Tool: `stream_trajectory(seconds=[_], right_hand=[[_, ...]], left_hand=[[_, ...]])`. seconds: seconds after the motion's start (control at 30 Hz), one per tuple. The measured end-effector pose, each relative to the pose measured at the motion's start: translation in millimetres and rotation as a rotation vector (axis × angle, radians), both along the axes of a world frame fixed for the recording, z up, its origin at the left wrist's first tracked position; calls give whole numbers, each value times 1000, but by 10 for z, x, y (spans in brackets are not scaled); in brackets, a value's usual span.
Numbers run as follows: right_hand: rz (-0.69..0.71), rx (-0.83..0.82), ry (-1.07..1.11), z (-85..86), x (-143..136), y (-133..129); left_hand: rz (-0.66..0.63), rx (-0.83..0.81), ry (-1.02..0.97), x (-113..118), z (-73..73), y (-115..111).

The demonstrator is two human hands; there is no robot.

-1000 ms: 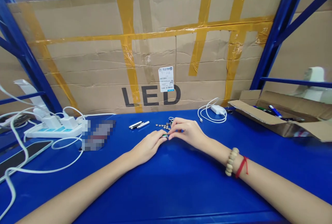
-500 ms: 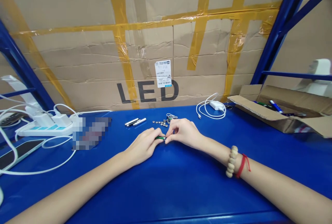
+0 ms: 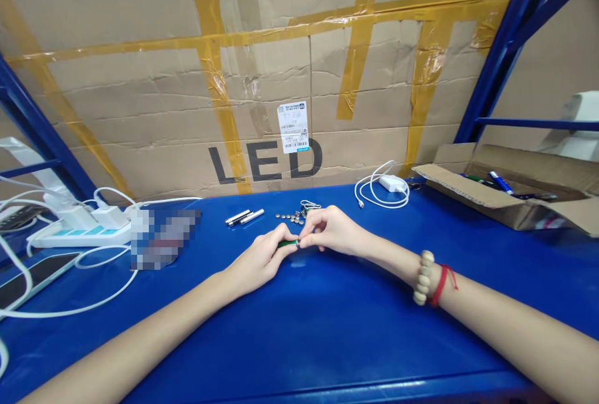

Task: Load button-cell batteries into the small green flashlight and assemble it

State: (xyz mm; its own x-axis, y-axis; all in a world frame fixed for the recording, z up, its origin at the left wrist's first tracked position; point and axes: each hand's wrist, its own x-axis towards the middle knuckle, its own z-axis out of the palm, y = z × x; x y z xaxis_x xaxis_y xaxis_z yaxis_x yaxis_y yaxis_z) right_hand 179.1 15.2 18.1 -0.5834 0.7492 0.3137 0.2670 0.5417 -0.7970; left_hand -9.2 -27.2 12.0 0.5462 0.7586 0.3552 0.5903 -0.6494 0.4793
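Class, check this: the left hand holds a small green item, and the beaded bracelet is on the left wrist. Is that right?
The wrist is wrong: the head view shows the beaded bracelet on the right wrist. The left hand holds the small green item.

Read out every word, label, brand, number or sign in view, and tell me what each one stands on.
"LED", in large black letters on the upright cardboard behind the table.
The white label on that cardboard carries small print and a barcode; too small and blurred to read.
The marks on the open cardboard box at the right are too blurred to read.
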Motion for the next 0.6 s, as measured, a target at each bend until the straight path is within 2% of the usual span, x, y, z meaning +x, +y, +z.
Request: stream_trajectory(seconds=[0.1, 0.23, 0.33, 0.4, 0.6], right_hand=[[0, -9, 8, 6, 11, 4], [-81, 127, -72, 4, 14, -10], [-120, 154, -99, -1, -1, -24], [-139, 110, -95, -3, -19, -34], [-158, -163, -24, 41, -73, -95]], left_hand=[[-7, 15, -8, 0, -4, -4], [-18, 21, -11, 6, 1, -1], [-19, 31, 10, 7, 0, 9], [-6, 57, 34, 6, -9, 19], [43, 158, 54, 14, -29, 31]])
